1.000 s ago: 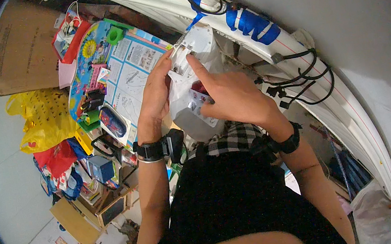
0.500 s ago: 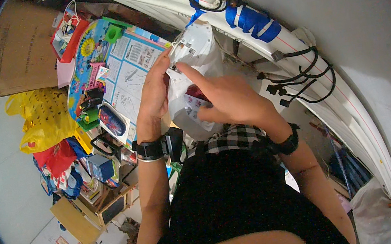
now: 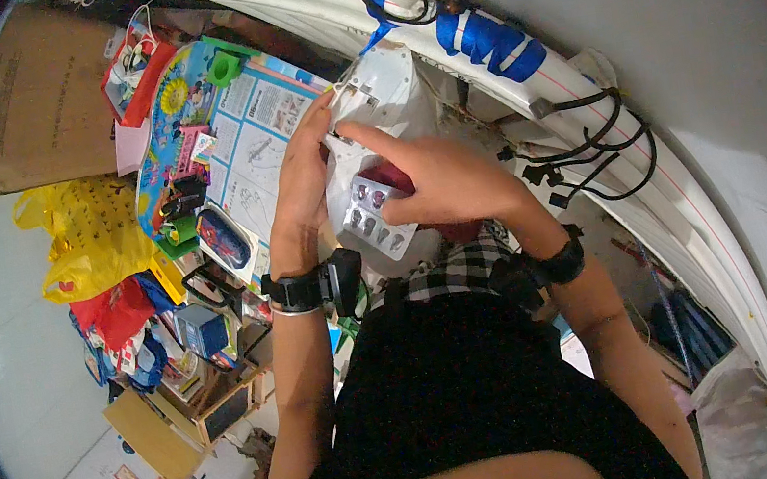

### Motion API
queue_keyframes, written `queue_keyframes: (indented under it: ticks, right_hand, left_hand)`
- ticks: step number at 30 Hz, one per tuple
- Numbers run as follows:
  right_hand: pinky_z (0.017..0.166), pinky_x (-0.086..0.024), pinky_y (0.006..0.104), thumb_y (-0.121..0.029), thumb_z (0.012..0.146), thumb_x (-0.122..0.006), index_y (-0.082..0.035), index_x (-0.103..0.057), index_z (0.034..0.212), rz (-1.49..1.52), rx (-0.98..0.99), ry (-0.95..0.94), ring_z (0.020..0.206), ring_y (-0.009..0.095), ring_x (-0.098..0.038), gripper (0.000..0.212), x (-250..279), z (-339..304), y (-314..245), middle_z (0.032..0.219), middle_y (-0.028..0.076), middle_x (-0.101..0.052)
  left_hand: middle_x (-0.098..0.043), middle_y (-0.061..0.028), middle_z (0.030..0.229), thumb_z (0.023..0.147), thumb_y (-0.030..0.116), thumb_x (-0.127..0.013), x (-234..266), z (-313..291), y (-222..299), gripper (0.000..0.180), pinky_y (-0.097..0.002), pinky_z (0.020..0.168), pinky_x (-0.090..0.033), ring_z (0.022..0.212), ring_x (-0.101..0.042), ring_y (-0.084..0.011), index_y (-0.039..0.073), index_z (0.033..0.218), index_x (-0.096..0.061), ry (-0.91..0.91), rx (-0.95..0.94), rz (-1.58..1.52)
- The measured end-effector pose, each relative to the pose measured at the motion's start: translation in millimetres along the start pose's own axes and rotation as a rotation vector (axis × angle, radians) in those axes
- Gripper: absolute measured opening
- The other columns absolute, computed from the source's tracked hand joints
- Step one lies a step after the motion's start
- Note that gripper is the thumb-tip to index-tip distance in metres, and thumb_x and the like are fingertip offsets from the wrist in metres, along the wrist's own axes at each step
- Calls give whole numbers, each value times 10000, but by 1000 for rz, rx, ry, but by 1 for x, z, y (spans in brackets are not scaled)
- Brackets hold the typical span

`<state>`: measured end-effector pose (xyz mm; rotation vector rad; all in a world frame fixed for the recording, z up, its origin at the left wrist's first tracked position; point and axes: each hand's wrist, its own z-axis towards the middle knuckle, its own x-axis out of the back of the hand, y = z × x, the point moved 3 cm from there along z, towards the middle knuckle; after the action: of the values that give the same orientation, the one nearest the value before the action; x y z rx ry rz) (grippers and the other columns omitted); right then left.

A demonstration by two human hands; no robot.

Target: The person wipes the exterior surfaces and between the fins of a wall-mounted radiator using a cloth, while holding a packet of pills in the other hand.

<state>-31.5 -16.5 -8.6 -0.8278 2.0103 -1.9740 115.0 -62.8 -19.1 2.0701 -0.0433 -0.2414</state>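
My right hand [image 3: 454,179] has a silver blister-like pack [image 3: 371,224] with several dark oval pockets, its thumb over the right edge. A dark red patch [image 3: 386,178] shows between that pack and my palm. The right index finger stretches to a small metal part on a whitish, plastic-looking thing [image 3: 389,80]. My left hand [image 3: 300,178] is upright along the left side of this thing, fingers together and bent in at the tips. What the left fingers hold is hidden; a reddish edge shows beside the palm. Translucent white plastic [image 3: 377,265] hangs below the pack.
On the left lie a printed colourful board [image 3: 253,130], a pencil case [image 3: 223,238], a yellow bag [image 3: 90,234] and a cardboard sheet [image 3: 36,103]. White pipes [image 3: 585,130] with blue wrapping [image 3: 493,43] and black cables [image 3: 602,142] curve along the right.
The pack in my right hand has turned, so more of its pocketed face shows. My right hand has shifted slightly left; the left hand stays nearly where it was.
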Motion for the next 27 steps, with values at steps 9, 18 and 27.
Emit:
queue_keyframes:
  ticks: [9,18,27]
  right_hand:
    - [650,-450,430,-187,673,-597,-51,-243,1317,-278,-87,201,729,376,-576,747,-4,-11,0,840,198,-595]
    - [611,-456,444,-181,676,-602,-42,-287,1281,-458,-107,115,683,380,-577,696,8,-6,-5,776,202,-593]
    - [613,-442,444,-170,664,-596,-15,-300,1266,-383,17,86,686,382,-565,689,-1,-8,5,771,197,-587]
  left_hand:
    - [-520,-107,1138,898,236,-390,-2,-4,0,413,-271,871,-404,997,-520,-175,-12,1227,-424,26,2,23]
    - [-506,-92,1129,902,241,-391,0,-7,-1,407,-269,886,-370,1004,-481,-162,13,1237,-428,-11,-67,147]
    - [-515,-99,1132,903,227,-396,-5,-7,-1,419,-264,850,-400,976,-509,-164,4,1257,-404,-47,-42,144]
